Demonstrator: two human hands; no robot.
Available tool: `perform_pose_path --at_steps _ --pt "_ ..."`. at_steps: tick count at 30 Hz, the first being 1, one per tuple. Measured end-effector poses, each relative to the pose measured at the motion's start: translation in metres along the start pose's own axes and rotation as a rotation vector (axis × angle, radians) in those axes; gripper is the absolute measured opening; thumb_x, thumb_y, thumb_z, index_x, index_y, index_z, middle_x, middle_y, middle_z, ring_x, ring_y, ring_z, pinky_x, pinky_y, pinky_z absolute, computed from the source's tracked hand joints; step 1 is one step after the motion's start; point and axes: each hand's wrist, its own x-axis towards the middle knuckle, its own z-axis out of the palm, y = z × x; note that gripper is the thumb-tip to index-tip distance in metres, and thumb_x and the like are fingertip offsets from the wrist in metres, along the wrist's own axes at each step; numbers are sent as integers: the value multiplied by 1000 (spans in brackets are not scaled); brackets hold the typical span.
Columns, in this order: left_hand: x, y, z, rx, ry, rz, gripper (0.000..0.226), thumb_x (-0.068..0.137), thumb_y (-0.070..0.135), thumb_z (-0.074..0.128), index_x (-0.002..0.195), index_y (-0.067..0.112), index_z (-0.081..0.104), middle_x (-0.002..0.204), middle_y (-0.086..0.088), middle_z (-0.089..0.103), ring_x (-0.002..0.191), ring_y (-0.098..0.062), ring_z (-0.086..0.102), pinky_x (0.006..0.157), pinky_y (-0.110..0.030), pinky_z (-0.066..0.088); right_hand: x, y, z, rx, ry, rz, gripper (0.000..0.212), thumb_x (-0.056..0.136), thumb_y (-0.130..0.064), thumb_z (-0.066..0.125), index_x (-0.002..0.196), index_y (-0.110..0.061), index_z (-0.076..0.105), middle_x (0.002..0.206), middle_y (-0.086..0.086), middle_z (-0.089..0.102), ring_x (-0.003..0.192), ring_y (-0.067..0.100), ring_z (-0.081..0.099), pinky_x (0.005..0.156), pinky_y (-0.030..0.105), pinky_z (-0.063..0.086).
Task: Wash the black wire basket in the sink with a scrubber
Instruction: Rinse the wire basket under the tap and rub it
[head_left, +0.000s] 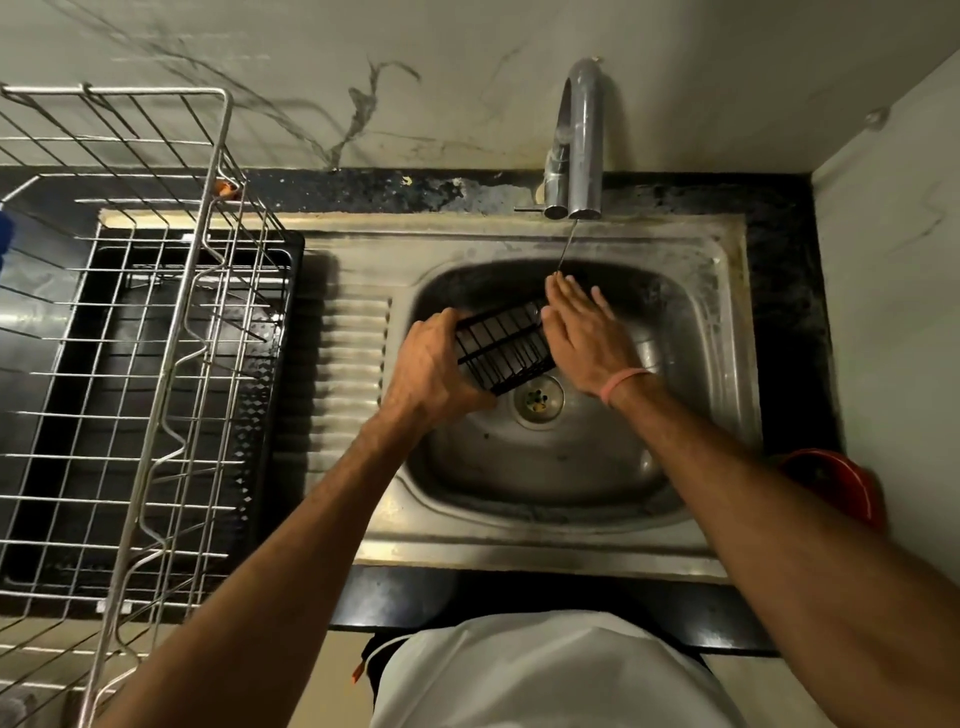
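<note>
A small black wire basket (506, 345) is held tilted over the steel sink (691, 312), just above the drain (539, 401). My left hand (431, 371) grips the basket's left end with curled fingers. My right hand (584, 332) lies flat with straight fingers against the basket's right end. A thin stream of water falls from the tap (579, 140) onto my right fingertips. No scrubber shows in view.
A tall steel wire dish rack (156, 332) stands on a black tray at the left, beside the sink's ribbed drainboard (353, 384). A red tub (841, 483) sits low at the right. The black counter edge runs in front of my body.
</note>
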Motion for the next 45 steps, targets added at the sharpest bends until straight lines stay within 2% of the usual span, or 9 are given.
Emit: perform_pose_path --at_steps 3,8,13,19,26,30,36,42,45 --pt "-5 -1 0 17 -26 -46 94 52 49 102 130 24 55 117 13 56 105 -11 54 87 -31 55 -6 4 1 -23 -69 -183 62 114 -46 16 169 -20 7 176 -2 3 162 10 -1 133 37 1" --pt "-14 1 3 76 -72 -24 96 55 44 103 134 22 54 120 7 55 106 -13 47 88 -30 48 -2 34 -12 -47 -101 75 61 114 -45 14 168 -17 7 176 2 4 162 14 2 132 37 0" --pt "-2 1 7 122 -77 -17 99 53 42 103 134 19 53 119 4 53 104 -14 45 87 -30 45 -22 9 1 -9 -70 -204 62 114 -46 17 169 -20 6 175 -3 2 162 9 -2 132 33 -1" --pt "41 20 15 96 -133 26 102 63 23 100 149 22 46 142 -5 44 127 -23 42 112 -40 48 -19 32 -1 -36 19 287 69 114 -44 24 167 -9 -2 175 10 -6 163 23 -5 131 36 -3" --pt "70 37 44 121 -208 30 106 62 34 102 151 17 47 144 -8 46 128 -28 52 112 -45 52 -28 5 10 -184 -17 -5 73 107 -45 16 168 -13 -6 176 6 -11 162 20 -12 133 45 0" --pt "74 40 54 71 -173 33 110 64 43 100 156 16 44 146 -9 47 129 -30 54 111 -46 53 -26 14 7 -293 8 42 73 103 -45 9 169 -15 -2 177 4 -8 163 20 -8 133 49 5" --pt "75 29 54 101 -184 23 102 72 37 97 157 17 44 144 -9 51 127 -28 56 111 -41 51 -12 -13 17 -315 25 137 72 107 -42 20 168 -8 4 176 11 0 164 25 -2 133 50 3" --pt "64 16 54 91 -178 54 106 69 33 100 157 14 44 146 -9 53 129 -28 58 109 -39 51 -7 -12 22 -385 -54 -202 69 109 -39 18 168 -8 2 177 10 0 164 22 -2 133 45 5" --pt "63 10 51 81 -215 11 113 66 36 102 159 20 40 147 -6 54 133 -27 57 109 -45 54 -16 12 14 -379 0 -7 66 111 -42 11 168 -11 -2 176 8 -5 163 23 -4 133 47 2"
